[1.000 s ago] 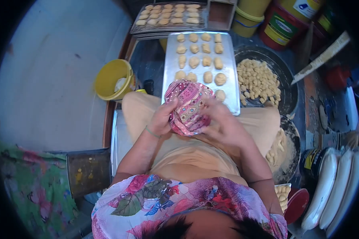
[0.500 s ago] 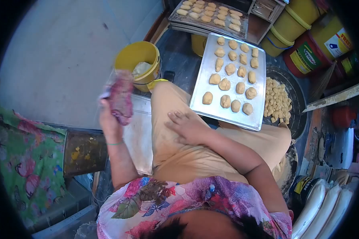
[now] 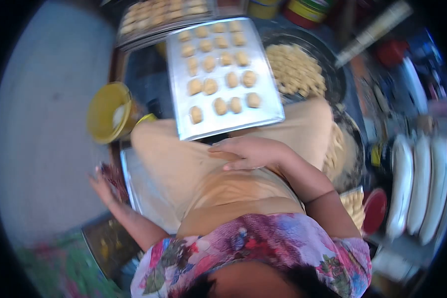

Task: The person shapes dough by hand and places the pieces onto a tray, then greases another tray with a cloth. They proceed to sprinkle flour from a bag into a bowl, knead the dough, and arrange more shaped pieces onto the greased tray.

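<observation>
At the lower left, my left hand (image 3: 102,188) is blurred by motion, with a dark red cloth (image 3: 115,183) along its palm side. Its fingers look fairly straight; the thumb is hidden, and the cloth appears held against the hand. My right hand (image 3: 251,151) rests on my lap, palm down, fingers stretched out and holding nothing. Just beyond it, a metal baking tray (image 3: 211,126) lies across my knees, bearing rows of round dough pieces (image 3: 210,86). Beside my left leg is another flat metal tray (image 3: 146,181).
A yellow bucket (image 3: 97,116) with something whitish inside stands left. Farther off is a filled tray (image 3: 156,22). Right of my knees, a dark round pan (image 3: 337,74) holds many small dough pieces (image 3: 295,69). Long white wrapped bundles (image 3: 401,188) lie at the far right.
The view has turned, shifting the trays and bucket leftward. My left hand has come down with the red cloth from a raised position. My right hand stays on my lap.
</observation>
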Motion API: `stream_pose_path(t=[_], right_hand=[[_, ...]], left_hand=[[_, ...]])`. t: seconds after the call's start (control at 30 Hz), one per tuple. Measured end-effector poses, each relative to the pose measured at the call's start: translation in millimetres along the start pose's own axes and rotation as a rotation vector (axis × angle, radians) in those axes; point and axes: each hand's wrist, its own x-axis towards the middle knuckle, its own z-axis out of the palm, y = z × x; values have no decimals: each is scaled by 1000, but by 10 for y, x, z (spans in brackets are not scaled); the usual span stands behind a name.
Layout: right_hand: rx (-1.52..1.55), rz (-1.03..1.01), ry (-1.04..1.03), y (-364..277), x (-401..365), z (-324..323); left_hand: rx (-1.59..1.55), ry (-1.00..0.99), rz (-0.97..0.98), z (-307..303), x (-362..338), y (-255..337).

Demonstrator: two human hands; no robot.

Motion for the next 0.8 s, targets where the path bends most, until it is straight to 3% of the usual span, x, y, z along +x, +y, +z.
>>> stream_pose_path(t=[0.07, 0.1, 0.17, 0.2, 0.23, 0.4, 0.47, 0.5, 0.57, 0.6, 0.7, 0.8], right_hand=[[28, 40, 118, -19, -373, -154], [98, 44, 187, -86, -551, -295], [187, 95, 470, -65, -989, -477], [234, 110, 604, 7, -1204, -543], [324, 106, 799, 149, -1438, -616], [866, 32, 1950, 1603, -2608, -746], [1046, 234, 2286, 2604, -3208, -353], [1088, 310, 2307, 3132, -3492, -17], [1454, 671, 2458, 3740, -3699, 626], [1553, 886, 2429, 3914, -3684, 968], [1458, 1285, 2120, 4031, -3302, 1615], [1076, 1378, 1728, 4047, -2813, 1813]], left_hand=[[-13, -110, 208, 341, -365, 799], [-59, -255, 306, 546, -630, 1213], [-137, -517, 487, 923, -1215, 1927], [-75, -634, 694, 1134, -1372, 2108], [-14, -743, 901, 1357, -1550, 2295], [-137, -1298, 1175, 2294, -3079, 3318], [-205, -1405, 1293, 2718, -3670, 3560], [-218, -1424, 1379, 2948, -3947, 3626], [-299, -1566, 1290, 3316, -4548, 3703], [-282, -1573, 1299, 3508, -4841, 3692], [-125, -1583, 1310, 4009, -5425, 3321], [243, -1691, 1461, 4269, -5577, 3091]])
